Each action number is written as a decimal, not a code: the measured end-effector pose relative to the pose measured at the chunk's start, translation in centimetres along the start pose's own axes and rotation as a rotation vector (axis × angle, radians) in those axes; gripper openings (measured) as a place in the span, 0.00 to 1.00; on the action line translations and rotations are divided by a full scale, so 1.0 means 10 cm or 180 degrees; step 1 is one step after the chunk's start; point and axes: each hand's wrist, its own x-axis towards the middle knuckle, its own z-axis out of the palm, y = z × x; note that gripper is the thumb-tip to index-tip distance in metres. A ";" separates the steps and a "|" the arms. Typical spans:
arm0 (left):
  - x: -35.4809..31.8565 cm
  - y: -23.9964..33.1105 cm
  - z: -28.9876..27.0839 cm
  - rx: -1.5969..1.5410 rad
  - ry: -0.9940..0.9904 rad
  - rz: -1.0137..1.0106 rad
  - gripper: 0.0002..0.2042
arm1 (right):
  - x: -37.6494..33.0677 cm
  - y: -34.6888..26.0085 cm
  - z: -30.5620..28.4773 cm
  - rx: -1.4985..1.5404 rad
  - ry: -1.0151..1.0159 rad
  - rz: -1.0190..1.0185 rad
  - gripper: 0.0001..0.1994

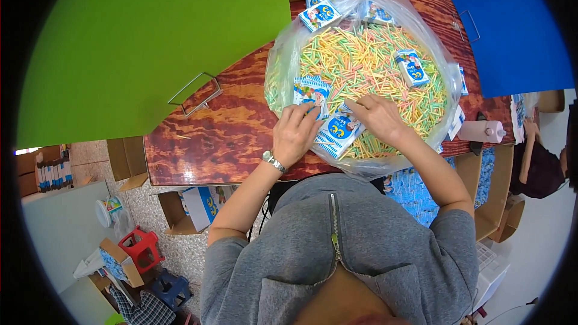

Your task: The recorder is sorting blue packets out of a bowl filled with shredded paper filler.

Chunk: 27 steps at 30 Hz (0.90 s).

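Observation:
A large clear plastic bag [415,7] lies spread on the table, full of short thin candy sticks [361,54] in yellow, green and pink. At its near side, a blue-and-white packet [343,130] lies between my hands. My left hand [295,132], with a metal watch at the wrist, has its fingers curled at the packet's left edge. From the other side, my right hand [380,119] pinches the packet's upper right corner. Just above my left fingers rests another packet [312,90]. A single packet [412,67] lies on the sticks to the right.
More packets [319,15] lie at the bag's far rim. A green panel [156,42] and a blue panel [512,30] with metal handles flank the reddish wood table [229,132]. A pink bottle [481,132] stands at right. Cardboard boxes [497,198] hold blue packets below; another person [542,162] is at far right.

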 end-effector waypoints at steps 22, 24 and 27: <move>0.19 0.06 0.06 -0.2283 -0.0131 -0.1603 0.12 | 0.75 0.37 -0.37 0.3613 -0.0458 0.0603 0.13; 0.18 0.04 0.01 -0.2144 -0.0186 -0.1653 0.12 | 1.01 0.79 -0.17 0.2663 -0.0162 0.0945 0.12; 0.18 0.05 0.00 -0.2217 -0.0148 -0.1611 0.12 | 1.29 1.42 0.28 0.1005 -0.0294 0.1078 0.13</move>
